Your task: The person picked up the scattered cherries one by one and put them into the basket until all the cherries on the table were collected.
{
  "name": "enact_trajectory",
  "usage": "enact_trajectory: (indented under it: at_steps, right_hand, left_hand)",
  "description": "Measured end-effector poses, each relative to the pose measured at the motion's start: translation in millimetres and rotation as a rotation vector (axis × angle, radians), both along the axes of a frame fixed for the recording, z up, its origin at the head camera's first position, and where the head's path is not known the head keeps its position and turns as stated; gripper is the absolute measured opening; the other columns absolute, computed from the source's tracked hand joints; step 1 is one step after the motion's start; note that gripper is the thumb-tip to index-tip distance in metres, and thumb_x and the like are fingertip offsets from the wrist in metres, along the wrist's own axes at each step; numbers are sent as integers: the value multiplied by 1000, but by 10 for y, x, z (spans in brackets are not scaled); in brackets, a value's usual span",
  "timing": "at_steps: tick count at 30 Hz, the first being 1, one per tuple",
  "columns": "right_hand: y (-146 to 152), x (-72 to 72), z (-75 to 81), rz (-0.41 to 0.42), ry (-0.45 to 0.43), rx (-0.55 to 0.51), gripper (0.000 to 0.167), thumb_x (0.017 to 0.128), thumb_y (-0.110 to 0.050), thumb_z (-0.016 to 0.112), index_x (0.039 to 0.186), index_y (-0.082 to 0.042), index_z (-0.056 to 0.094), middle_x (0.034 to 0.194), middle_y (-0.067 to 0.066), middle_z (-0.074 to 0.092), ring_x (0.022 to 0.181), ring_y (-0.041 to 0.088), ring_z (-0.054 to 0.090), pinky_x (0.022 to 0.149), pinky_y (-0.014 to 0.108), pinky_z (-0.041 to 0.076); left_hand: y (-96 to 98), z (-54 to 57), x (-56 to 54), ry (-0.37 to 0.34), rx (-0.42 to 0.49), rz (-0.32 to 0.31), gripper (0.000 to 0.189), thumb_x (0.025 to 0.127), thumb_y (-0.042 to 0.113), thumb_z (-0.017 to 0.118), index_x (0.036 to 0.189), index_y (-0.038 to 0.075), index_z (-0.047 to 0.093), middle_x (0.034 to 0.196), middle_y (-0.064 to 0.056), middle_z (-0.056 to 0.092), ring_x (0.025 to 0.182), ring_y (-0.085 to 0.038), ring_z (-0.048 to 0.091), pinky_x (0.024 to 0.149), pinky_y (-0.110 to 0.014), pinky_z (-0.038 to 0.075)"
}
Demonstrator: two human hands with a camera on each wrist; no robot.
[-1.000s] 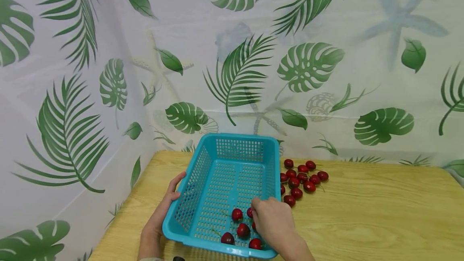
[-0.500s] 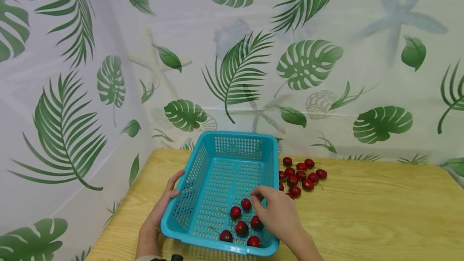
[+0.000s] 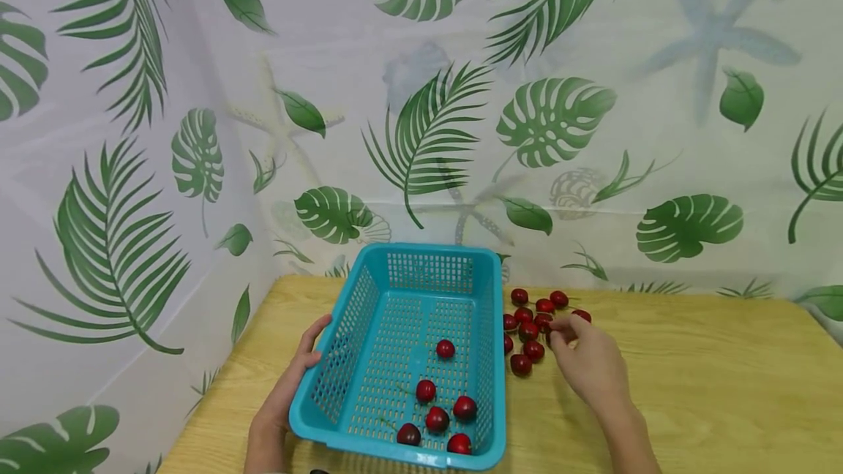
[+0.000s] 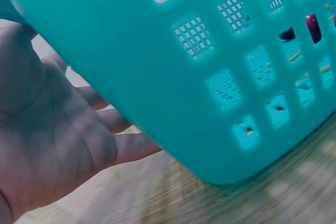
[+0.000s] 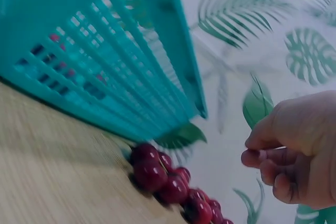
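Observation:
My left hand (image 3: pixel 286 382) rests against the outer left side of a turquoise plastic basket (image 3: pixel 497 386). In the left wrist view its fingers (image 4: pixel 137 147) reach fairly straight to the wall, part hidden behind it. Several red cherries (image 3: pixel 437 420), some with stems, lie inside, mostly near the front. Right of the basket, my right hand (image 3: pixel 593 364) hovers by a group of cherries (image 3: pixel 529 331), covering some of them. Thumb and forefinger are close together, the other fingers loosely bent. No cherry shows between them in the right wrist view.
The basket and cherries stand on a wood-grain table (image 3: pixel 711 371). A white leaf-patterned sheet (image 3: pixel 593 232) hangs right behind the table and along its left side. A small dark object (image 3: pixel 319 471) shows at the bottom edge.
My right hand has left the basket and moved right to the loose cherries. One cherry inside the basket has shifted toward the back. My left hand stays at the basket's side.

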State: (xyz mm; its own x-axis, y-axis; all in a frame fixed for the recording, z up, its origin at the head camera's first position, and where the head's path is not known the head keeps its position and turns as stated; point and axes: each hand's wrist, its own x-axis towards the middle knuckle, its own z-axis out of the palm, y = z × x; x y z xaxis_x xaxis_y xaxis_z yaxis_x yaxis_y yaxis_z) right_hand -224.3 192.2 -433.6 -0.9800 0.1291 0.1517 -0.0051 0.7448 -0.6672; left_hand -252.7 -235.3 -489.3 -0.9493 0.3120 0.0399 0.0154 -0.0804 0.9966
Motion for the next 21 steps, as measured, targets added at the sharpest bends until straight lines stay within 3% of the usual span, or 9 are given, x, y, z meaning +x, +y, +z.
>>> enact_trajectory:
  at_steps: [3, 5, 8, 15, 18, 21]
  right_hand:
    - [141, 1, -54, 5, -38, 48, 23, 95, -13, 56, 110, 0, 68, 96, 15, 69, 58, 16, 51, 49, 32, 39]
    - [191, -5, -74, 16, -58, 67, 23, 95, -12, 57, 109, 1, 69, 93, 14, 69, 63, 17, 53, 52, 33, 40]
    - [210, -11, -112, 43, -93, 80, 24, 94, -11, 56, 109, 2, 69, 93, 14, 69, 64, 19, 53, 53, 33, 40]
    - [151, -59, -209, 94, -115, 111, 25, 92, -7, 57, 111, 5, 68, 99, 18, 70, 67, 19, 55, 55, 34, 43]
    - [141, -76, -250, 100, -123, 106, 28, 91, -5, 56, 115, 6, 66, 102, 21, 70, 70, 21, 57, 57, 36, 45]
    - [131, -106, -300, 121, -108, 98, 32, 93, -4, 55, 122, 7, 63, 110, 25, 68, 82, 28, 64, 66, 43, 51]
  left_hand:
    - [4, -59, -44, 150, 7, -25, 64, 91, 8, 32, 138, 51, 40, 146, 15, 36, 121, 0, 45, 97, -22, 39]
    - [-2, -78, -61, 192, 18, -52, 64, 91, 8, 33, 132, 56, 41, 135, 30, 37, 119, 5, 45, 96, -20, 38]
    - [-7, -91, -66, 217, 41, -86, 63, 92, 10, 34, 133, 58, 42, 132, 32, 39, 117, 5, 46, 95, -20, 39]
    - [-2, -88, -51, 186, 58, -83, 63, 92, 9, 32, 132, 57, 43, 132, 22, 41, 118, 1, 49, 96, -22, 40]
    - [11, -81, -28, 159, 57, -52, 62, 91, 10, 32, 131, 56, 43, 135, 10, 39, 117, -1, 51, 95, -24, 41]
    - [26, -57, -6, 121, 53, -23, 62, 91, 9, 31, 129, 56, 44, 144, -11, 35, 116, -1, 52, 95, -24, 42]
